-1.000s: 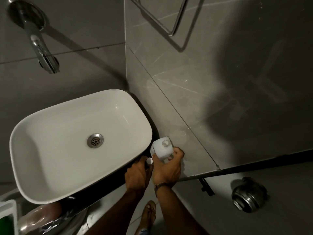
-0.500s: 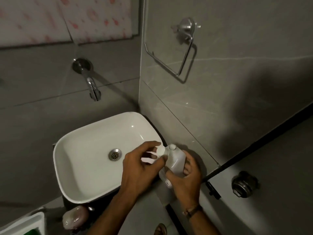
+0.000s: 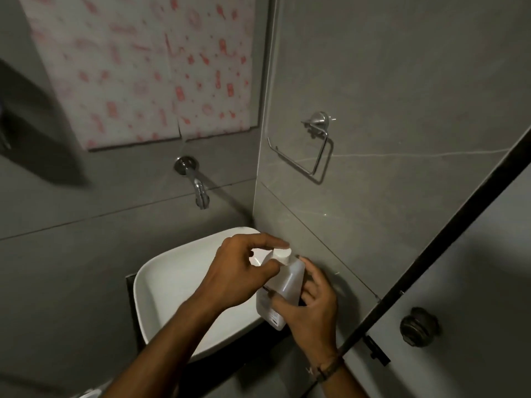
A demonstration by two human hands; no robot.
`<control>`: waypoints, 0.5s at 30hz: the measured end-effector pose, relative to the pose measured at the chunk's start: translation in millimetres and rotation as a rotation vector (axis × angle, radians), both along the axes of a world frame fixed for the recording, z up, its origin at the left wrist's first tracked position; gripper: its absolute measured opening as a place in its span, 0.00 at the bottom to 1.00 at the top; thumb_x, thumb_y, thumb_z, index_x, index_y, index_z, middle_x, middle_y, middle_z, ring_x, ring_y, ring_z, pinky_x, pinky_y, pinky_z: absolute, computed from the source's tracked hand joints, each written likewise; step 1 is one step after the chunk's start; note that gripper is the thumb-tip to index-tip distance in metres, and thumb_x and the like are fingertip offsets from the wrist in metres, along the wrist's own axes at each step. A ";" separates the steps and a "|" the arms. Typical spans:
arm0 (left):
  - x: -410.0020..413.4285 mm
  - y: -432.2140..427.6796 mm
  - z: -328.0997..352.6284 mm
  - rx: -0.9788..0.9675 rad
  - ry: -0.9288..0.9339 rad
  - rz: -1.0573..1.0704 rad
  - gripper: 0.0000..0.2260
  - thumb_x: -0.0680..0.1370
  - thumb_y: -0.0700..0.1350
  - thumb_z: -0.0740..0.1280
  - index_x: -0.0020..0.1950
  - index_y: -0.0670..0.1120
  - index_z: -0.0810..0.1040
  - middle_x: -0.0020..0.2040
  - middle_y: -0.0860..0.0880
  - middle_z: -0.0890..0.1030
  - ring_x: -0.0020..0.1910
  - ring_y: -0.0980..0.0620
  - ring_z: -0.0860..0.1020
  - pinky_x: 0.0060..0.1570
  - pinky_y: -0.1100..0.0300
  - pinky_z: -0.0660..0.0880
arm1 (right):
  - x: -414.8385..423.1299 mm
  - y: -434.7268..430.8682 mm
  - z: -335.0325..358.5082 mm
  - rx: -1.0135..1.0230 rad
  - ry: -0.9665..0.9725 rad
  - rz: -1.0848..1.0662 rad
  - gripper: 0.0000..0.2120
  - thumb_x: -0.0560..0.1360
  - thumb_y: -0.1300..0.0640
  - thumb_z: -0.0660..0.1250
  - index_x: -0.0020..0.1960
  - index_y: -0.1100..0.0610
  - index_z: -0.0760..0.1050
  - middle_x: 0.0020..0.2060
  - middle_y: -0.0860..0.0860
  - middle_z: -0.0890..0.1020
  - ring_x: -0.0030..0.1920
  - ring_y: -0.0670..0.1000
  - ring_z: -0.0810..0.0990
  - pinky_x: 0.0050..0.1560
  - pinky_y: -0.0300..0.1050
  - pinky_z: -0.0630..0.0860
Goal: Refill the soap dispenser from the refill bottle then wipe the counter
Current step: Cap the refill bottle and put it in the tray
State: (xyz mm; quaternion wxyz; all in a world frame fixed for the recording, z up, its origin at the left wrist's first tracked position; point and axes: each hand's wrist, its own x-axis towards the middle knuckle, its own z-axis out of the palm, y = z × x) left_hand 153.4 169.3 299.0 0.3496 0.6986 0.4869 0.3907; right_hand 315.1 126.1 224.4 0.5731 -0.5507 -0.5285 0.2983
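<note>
Refill bottle (image 3: pixel 283 285), white plastic, leans in front of us just past the right rim of the white basin (image 3: pixel 172 282). We wrap our right hand (image 3: pixel 313 314) around its body, while our left hand (image 3: pixel 235 274) pinches the white cap (image 3: pixel 281 254) at its neck. We cannot tell how full it is. A wall tap (image 3: pixel 198 188) hangs above the basin.

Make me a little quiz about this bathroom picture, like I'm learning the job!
1. True or false: the right hand grips the white bottle by its body.
2. What does the left hand pinch? A the tap; B the cap; C the wall ring.
3. Fill in: the sink is coloured ____.
Key: 1 true; 2 B; 3 white.
</note>
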 end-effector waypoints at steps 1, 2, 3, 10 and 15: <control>-1.1 -0.9 2.0 -0.011 -0.031 -0.040 0.14 0.76 0.42 0.75 0.59 0.56 0.88 0.59 0.59 0.87 0.62 0.56 0.83 0.66 0.49 0.80 | -2.5 -1.8 3.1 0.012 0.000 0.015 0.35 0.54 0.41 0.81 0.55 0.18 0.71 0.51 0.25 0.81 0.53 0.40 0.84 0.43 0.29 0.80; -1.8 -1.8 4.3 -0.016 -0.075 -0.074 0.14 0.75 0.43 0.75 0.58 0.55 0.87 0.59 0.58 0.87 0.63 0.55 0.83 0.67 0.48 0.80 | -5.5 -3.6 6.8 0.026 -0.004 0.031 0.35 0.54 0.40 0.81 0.56 0.19 0.71 0.52 0.26 0.82 0.54 0.40 0.84 0.45 0.30 0.80; -1.7 -2.5 6.4 -0.013 -0.110 -0.100 0.13 0.74 0.46 0.77 0.58 0.55 0.87 0.58 0.58 0.87 0.62 0.55 0.84 0.66 0.48 0.80 | -8.4 -5.5 10.1 0.040 -0.010 0.050 0.35 0.54 0.41 0.80 0.57 0.20 0.72 0.54 0.27 0.82 0.56 0.41 0.84 0.46 0.31 0.80; -20.8 3.9 4.9 0.069 -0.244 -0.034 0.22 0.64 0.54 0.87 0.55 0.56 0.89 0.55 0.59 0.89 0.59 0.58 0.85 0.61 0.63 0.78 | -11.3 -10.9 20.8 0.029 0.009 0.095 0.36 0.56 0.51 0.84 0.59 0.29 0.77 0.57 0.40 0.85 0.57 0.45 0.86 0.48 0.39 0.84; -43.1 2.1 -2.4 0.045 -0.330 0.040 0.14 0.80 0.38 0.75 0.57 0.58 0.87 0.58 0.57 0.88 0.58 0.54 0.86 0.62 0.45 0.83 | -9.7 -5.5 26.5 -0.022 0.054 0.111 0.37 0.61 0.64 0.85 0.64 0.44 0.76 0.62 0.47 0.84 0.59 0.52 0.85 0.54 0.55 0.85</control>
